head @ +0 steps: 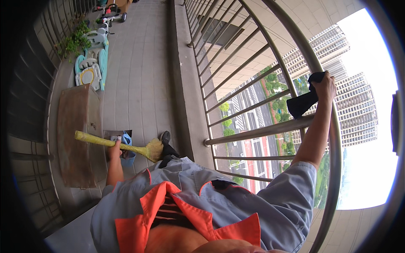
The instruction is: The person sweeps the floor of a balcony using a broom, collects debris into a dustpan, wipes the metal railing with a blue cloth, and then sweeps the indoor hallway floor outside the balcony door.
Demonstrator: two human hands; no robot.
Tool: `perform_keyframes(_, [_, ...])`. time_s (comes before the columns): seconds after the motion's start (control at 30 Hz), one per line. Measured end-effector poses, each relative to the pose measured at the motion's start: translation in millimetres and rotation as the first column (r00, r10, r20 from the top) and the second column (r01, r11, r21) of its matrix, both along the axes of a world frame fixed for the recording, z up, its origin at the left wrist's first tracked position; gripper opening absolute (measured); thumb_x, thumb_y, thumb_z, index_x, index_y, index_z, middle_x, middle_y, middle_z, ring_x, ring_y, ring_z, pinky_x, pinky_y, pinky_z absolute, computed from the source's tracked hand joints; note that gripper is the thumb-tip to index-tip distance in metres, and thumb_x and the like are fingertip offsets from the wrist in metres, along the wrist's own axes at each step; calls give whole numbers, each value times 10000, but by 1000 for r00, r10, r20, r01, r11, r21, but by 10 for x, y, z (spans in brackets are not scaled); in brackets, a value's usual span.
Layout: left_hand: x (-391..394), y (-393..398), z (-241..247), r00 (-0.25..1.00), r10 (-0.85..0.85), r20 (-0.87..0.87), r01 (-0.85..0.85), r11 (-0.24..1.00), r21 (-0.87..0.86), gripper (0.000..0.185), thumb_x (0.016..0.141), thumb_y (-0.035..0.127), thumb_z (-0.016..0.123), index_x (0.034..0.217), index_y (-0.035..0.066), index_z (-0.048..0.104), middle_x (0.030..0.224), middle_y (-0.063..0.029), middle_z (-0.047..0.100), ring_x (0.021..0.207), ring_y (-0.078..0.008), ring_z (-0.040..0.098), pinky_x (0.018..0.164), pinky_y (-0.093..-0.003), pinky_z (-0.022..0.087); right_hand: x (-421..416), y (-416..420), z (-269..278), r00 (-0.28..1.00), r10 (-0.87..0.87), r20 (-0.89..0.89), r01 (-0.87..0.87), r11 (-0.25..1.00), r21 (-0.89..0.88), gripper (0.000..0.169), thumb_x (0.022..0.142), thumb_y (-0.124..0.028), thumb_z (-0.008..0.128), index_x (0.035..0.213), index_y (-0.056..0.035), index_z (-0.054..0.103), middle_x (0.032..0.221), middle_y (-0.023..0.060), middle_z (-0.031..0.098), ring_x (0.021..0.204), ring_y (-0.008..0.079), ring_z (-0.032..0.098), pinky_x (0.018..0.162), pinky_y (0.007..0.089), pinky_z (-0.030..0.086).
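Observation:
My left hand [115, 151] is closed around the yellow wrapped handle of a short broom [133, 147]. The broom lies nearly crosswise in the view, its straw bristles beside my dark shoe [165, 138]. Below that hand is a light-blue object [128, 160], partly hidden, perhaps a bag or container. On the other side, my right hand [326, 86] presses a black cloth [302, 103] against the metal handrail [305, 47]. Part of the cloth wraps over the rail, and the rest hangs down on the near side.
A worn brown cabinet [74, 136] stands at left. Beyond it are a teal and grey plastic children's item [91, 63], leafy plants [79, 36], a tricycle [112, 15] and a cardboard box [124, 5]. Past the balusters, a street [250, 110] lies far below. A low concrete curb [190, 79] edges the tiled floor.

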State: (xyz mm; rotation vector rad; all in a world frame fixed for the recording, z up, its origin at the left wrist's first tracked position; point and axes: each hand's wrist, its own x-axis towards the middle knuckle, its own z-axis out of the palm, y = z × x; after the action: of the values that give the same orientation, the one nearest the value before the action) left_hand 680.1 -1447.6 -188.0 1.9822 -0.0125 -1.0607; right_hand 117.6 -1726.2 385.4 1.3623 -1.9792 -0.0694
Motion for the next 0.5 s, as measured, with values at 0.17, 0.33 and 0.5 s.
perform_keyframes(0.17, [75, -639, -88, 1000, 27, -11, -27, 999, -44, 292, 694, 270, 713, 773, 36, 556, 562, -23, 493, 341, -111, 402, 309, -237, 323, 133, -806, -152, 998, 41, -45, -43, 998, -56, 439, 683, -184, 685, 1087, -78, 548, 1041, 173, 561, 921, 366, 603, 795, 423, 493])
perform_keyframes(0.33, [128, -1335, -141, 998, 38, -55, -38, 999, 3, 253, 699, 276, 703, 784, 74, 575, 577, -23, 495, 350, -108, 392, 319, -241, 345, 410, -1755, -285, 998, 52, -44, -56, 993, -106, 326, 774, -111, 569, 1091, -40, 548, 1029, 178, 568, 930, 365, 594, 784, 412, 487])
perform_keyframes(0.5, [310, -1970, -124, 999, 45, 16, -46, 998, 44, 265, 713, 293, 694, 813, 94, 550, 581, -16, 480, 353, -108, 384, 331, -237, 361, 688, -2974, -534, 986, 157, -54, -164, 974, -153, 298, 803, -96, 543, 1095, -34, 539, 1038, 179, 563, 940, 367, 587, 780, 420, 487])
